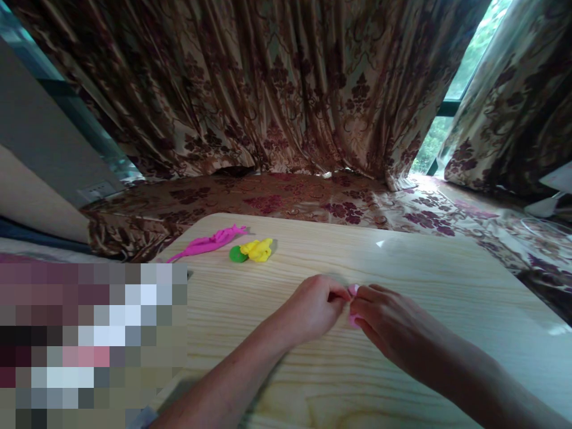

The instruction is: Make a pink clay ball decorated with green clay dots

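Close together over the wooden table (268, 369), my two hands work at a small light-pink piece of soft, clay-like stuff (354, 320). My left hand (318, 305) is closed, its thumb and fingertips pinched at the piece's left edge. From the right, my right hand (379, 310) curls its fingers over the same piece and covers most of it. Pink shows above and below those fingers. Farther off to the left lie a long, twisted magenta strip of clay (210, 242), a crumpled yellow lump of clay (258, 250) and a round green piece of clay (238, 254) touching the yellow.
A pixelated patch (89, 345) hides the lower left. Behind the table runs a ledge covered with flowered cloth (286, 196), with patterned curtains (277, 89) hanging above it. A pale object (556, 185) stands at the far right edge.
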The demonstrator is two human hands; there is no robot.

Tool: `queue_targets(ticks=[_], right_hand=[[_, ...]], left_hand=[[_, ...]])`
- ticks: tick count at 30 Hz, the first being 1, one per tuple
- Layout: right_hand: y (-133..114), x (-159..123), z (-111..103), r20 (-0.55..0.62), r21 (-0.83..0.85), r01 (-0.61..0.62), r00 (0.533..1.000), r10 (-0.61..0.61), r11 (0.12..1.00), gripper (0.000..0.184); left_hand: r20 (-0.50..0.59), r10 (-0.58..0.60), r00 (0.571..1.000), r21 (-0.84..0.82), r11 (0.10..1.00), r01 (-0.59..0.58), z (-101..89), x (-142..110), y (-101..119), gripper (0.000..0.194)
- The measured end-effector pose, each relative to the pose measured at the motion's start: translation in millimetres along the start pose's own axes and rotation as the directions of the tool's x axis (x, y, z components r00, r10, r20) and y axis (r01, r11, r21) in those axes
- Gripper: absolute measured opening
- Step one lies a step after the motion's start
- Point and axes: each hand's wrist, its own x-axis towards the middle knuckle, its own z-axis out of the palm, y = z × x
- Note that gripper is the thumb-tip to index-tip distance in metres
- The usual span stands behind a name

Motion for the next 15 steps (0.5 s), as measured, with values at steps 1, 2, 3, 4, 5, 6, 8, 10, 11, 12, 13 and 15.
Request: queue_targets(ticks=[1,2,3,4,5,6,8,10,11,12,13,15], right_hand=[[0.8,0.9,1.1,0.007,-0.023,0.014,1.000,-0.014,1.000,0.015],[1.6,1.7,2.6,0.006,-0.045,0.035,0.999,-0.035,0.998,0.016],[2.4,2.6,4.1,-0.002,-0.069,0.061,0.998,-0.061,0.996,0.016],[2.7,3.6,5.6,-0.014,-0.093,0.085,0.996,-0.086,0.992,0.017],[2.5,4.8,6.8,-0.025,-0.117,0.101,0.994,-0.105,0.988,0.018],[1.7,6.1,7.5,-0.027,-0.136,0.109,0.993,-0.114,0.985,0.019],[-1.2,8.8,6.8,-0.012,-0.160,0.102,0.994,-0.106,0.982,0.019],[-4.6,10.2,3.0,0.014,-0.153,0.070,0.998,-0.069,0.986,0.019],[-5.8,9.9,0.1,0.033,-0.130,0.047,0.999,-0.043,0.990,0.018],[-6.5,8.9,-3.1,0.045,-0.093,0.025,0.999,-0.021,0.995,0.017],[-6.5,7.1,-6.4,0.048,-0.047,0.007,0.999,-0.005,0.999,0.016],[-4.5,2.0,-12.3,0.032,0.058,-0.007,0.999,0.005,0.998,0.014]], left_hand=[[-0.006,-0.022,1.000,0.004,1.000,0.022,-1.3,0.4,-1.0,0.029],[-0.008,-0.040,0.999,0.008,0.999,0.040,-2.5,0.8,-1.8,0.030],[-0.009,-0.050,0.999,0.008,0.999,0.050,-3.3,1.1,-2.5,0.030],[-0.008,-0.053,0.999,0.001,0.999,0.053,-3.9,1.3,-3.0,0.031],[-0.008,-0.052,0.999,-0.011,0.999,0.052,-4.2,1.5,-3.3,0.031],[-0.008,-0.048,0.999,-0.026,0.999,0.047,-4.4,1.5,-3.6,0.031],[-0.015,-0.036,0.999,-0.050,0.998,0.035,-4.5,1.1,-3.8,0.031],[-0.015,-0.022,1.000,-0.059,0.998,0.021,-4.8,0.2,-3.6,0.030],[-0.007,-0.015,1.000,-0.061,0.998,0.015,-5.0,-0.5,-3.3,0.029],[0.006,-0.009,1.000,-0.062,0.998,0.009,-5.3,-1.3,-2.8,0.027],[0.021,-0.002,1.000,-0.060,0.998,0.004,-5.6,-2.2,-2.2,0.026],[0.040,0.012,0.999,-0.045,0.999,-0.011,-6.1,-4.3,-0.7,0.021]])
